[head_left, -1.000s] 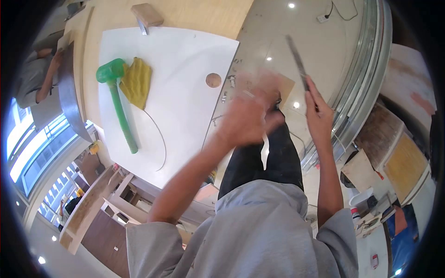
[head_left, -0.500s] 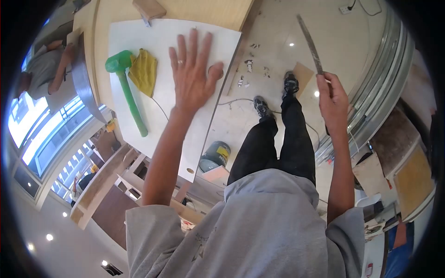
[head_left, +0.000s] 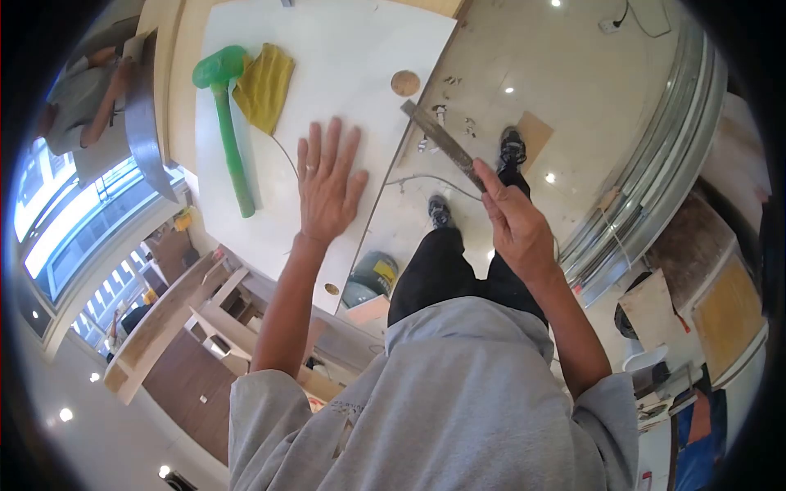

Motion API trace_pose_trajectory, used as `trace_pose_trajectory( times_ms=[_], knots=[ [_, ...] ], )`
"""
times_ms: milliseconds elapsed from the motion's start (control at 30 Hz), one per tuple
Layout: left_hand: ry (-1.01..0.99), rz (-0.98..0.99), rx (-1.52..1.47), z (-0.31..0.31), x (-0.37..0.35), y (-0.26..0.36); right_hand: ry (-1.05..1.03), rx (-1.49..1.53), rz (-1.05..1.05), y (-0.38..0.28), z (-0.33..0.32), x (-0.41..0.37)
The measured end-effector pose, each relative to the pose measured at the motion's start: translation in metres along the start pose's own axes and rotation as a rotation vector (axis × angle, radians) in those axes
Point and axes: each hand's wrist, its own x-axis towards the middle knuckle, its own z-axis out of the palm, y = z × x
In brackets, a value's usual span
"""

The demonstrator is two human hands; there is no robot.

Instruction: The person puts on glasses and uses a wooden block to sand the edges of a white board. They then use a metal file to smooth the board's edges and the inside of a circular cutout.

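My left hand (head_left: 327, 184) lies flat on a white panel (head_left: 344, 65), fingers stretched out and a ring on one of them. In my right hand (head_left: 520, 225) is a long flat metal file (head_left: 446, 143), its far end slanting up toward the panel's right edge. Near that end, a round brown hole (head_left: 405, 83) shows in the panel, and a smaller hole (head_left: 332, 289) sits by its near corner. Left of my left hand are a green mallet (head_left: 228, 131) and a mustard-yellow cloth piece (head_left: 264, 88).
A dark bucket (head_left: 372, 278) stands on the floor beside the panel. Paint-like scraps and a cable (head_left: 434, 178) lie on the tiles near my feet. Long bundled metal strips (head_left: 647, 188) curve along the right. Another person (head_left: 86, 102) is at the far left.
My right hand has swung left and nearer the panel, bringing the file toward its edge. My left hand has slid back toward me along the panel, and the round hole is now uncovered.
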Motion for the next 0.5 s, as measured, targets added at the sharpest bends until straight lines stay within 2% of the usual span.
trace_pose_trajectory(
  times_ms=[167,300,333,500],
  knots=[
    [0.212,0.005,-0.03,0.007,0.034,-0.032,-0.074,-0.284,-0.08,-0.015,0.039,-0.048],
    [0.28,-0.006,-0.048,0.005,0.042,-0.037,0.01,-0.385,-0.006,-0.036,0.057,-0.081],
    [0.296,-0.012,-0.034,0.008,0.042,-0.036,0.013,-0.381,0.044,-0.039,0.06,-0.083],
    [0.39,-0.01,0.005,0.029,0.048,-0.041,0.043,-0.413,0.014,-0.034,0.067,-0.051]
  ],
)
